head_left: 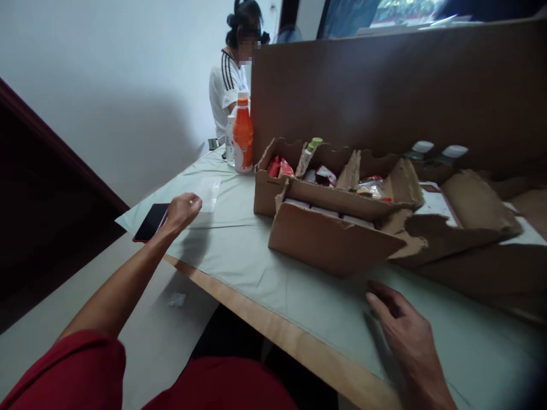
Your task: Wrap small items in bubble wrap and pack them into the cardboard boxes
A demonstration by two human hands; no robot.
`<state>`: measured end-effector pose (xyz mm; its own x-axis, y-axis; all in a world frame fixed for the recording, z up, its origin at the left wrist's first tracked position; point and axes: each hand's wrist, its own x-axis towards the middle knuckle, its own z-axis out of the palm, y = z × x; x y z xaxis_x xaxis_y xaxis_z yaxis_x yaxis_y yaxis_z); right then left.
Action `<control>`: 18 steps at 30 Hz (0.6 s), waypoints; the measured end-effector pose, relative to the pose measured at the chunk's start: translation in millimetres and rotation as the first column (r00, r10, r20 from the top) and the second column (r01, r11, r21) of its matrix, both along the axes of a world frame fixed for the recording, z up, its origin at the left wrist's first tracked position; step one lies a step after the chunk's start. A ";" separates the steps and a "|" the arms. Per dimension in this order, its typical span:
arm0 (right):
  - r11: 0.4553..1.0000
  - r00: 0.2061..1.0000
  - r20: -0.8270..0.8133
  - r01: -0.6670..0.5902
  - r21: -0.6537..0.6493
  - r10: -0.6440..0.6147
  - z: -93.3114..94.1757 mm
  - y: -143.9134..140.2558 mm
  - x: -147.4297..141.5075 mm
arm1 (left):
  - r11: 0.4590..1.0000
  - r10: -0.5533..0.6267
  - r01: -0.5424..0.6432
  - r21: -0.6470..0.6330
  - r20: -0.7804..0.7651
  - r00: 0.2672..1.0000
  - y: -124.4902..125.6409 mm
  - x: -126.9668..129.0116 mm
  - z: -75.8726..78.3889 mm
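My left hand [183, 209] reaches out to the table's left corner, fingers curled shut, right beside a dark phone [150, 222] that lies at the cloth's edge. A clear plastic sheet or bag [209, 192] lies flat just beyond it. My right hand [404, 330] rests flat on the pale green cloth [265, 267] near the front edge, fingers apart, holding nothing. It sits just in front of an open torn cardboard box [333, 239] with small packets inside.
An orange bottle [243, 136] and a clear one stand at the far left of the box. A tall cardboard wall [384, 91] backs the table. Another person in a white shirt [224, 85] sits at the far end. The wooden table edge [273, 330] runs diagonally.
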<state>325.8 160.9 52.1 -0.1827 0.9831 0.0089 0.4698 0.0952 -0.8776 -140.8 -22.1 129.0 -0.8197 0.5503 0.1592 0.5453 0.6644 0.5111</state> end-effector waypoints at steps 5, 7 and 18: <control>0.934 0.933 -0.161 -0.340 -0.110 0.321 10.1 -75.2 -13.8 | 0.930 -0.365 0.353 0.098 0.144 0.920 -12.5 131.1 -24.7; 0.866 0.872 -0.185 -0.479 -0.141 0.453 6.9 -100.3 -34.3 | 0.879 -0.477 0.451 0.155 0.230 0.849 -3.1 179.8 -39.9; 0.958 0.962 0.143 -0.251 0.140 0.231 -17.4 -57.3 -24.6 | 0.612 -0.777 0.701 0.367 0.116 0.618 -1.4 250.9 -67.4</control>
<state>301.2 103.6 34.6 -0.4235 0.8979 0.1200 0.5199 0.3494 -0.7795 110.0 -23.4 61.7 -0.1779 0.9507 0.2538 0.6205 -0.0918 0.7788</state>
